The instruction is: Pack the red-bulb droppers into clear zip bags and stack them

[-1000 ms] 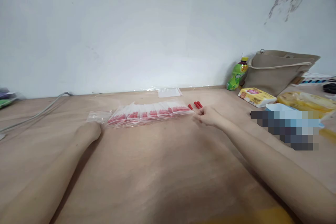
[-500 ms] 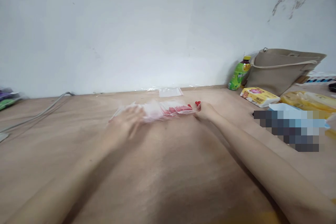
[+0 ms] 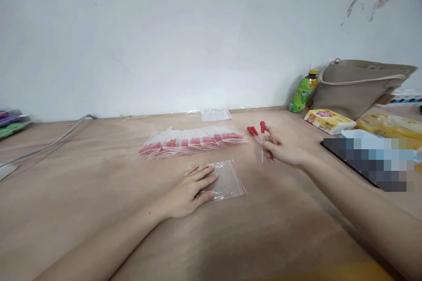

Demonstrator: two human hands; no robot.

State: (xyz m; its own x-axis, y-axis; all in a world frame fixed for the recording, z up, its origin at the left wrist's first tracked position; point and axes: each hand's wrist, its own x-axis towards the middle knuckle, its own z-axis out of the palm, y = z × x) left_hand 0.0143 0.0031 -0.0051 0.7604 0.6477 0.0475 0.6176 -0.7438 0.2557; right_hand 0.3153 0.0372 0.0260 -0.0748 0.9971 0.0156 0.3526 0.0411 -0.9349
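The left hand [image 3: 187, 193] lies flat on a clear bag [image 3: 228, 180]. The right hand [image 3: 281, 145] pinches a red-topped dropper [image 3: 263, 127]; a loose pinch could drop it.

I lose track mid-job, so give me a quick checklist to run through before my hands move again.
1. Left hand flat on the clear bag: ok.
2. Right hand holding one red-topped dropper, red end up: ok.
3. Clear bag's red-lined edge parted: cannot tell; too fine to see.
4. Clear bag empty: cannot tell; nothing red shows, but the left hand covers part.
5. Row of filled bags apart from the left hand: ok.
6. Loose droppers clear of the right hand: cannot tell; they lie close by.
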